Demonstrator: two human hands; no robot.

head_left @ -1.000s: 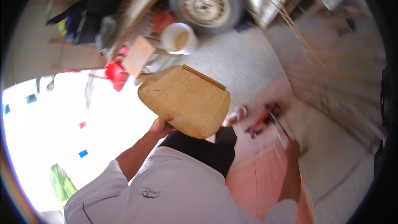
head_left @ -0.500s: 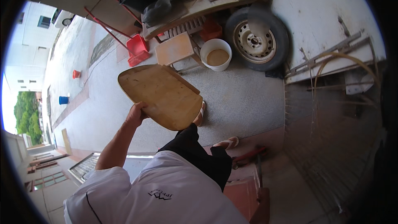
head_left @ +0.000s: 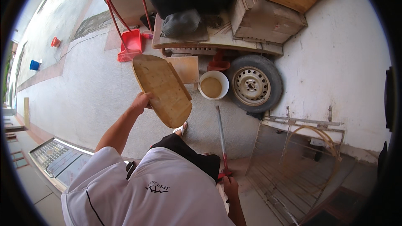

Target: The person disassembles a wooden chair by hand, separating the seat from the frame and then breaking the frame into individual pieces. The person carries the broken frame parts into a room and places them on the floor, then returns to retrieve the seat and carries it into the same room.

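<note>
My left hand is closed on the left edge of a tan wooden board with rounded ends. A raised strip runs along its far right side, and the board is tilted in front of me above the floor. At the lower right, my right hand is closed around a long tool. Its grey shaft points away from me, with red parts close to my hand; its exact kind I cannot make out. The board partly covers a low wooden stool behind it.
A white bucket with brownish contents stands beside a tyre on a rim. Behind is a bench loaded with a wooden crate and bags. A red dustpan lies left, and a wire rack leans right.
The view has shifted, showing more of the bench. My right hand has swung up and forward, turning the tool's grey shaft away from me. My left hand still holds the board, now more upright.
</note>
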